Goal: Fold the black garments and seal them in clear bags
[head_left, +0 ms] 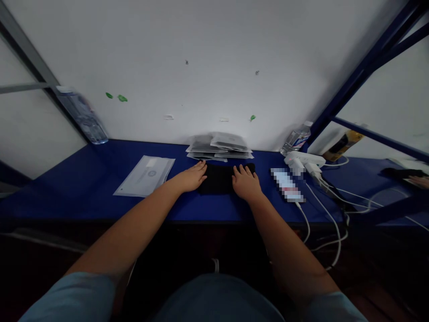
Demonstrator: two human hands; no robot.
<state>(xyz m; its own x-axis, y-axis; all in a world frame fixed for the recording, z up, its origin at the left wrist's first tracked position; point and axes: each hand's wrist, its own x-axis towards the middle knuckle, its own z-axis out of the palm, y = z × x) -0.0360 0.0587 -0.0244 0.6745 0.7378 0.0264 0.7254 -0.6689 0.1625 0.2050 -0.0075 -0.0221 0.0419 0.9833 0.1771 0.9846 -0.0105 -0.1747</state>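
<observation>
Here, the blue counter (73, 179) bears stacked packets (221, 145) at twelve o'clock and, centrally, a black cloth (219, 180); fingers unclenched, the left hand (192, 177) presses its nine-o'clock end, the right hand (246, 182) its three-o'clock end, well apart.

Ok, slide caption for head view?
Left hand and right hand on either end of a flat black item, packets stacked behind.
</observation>
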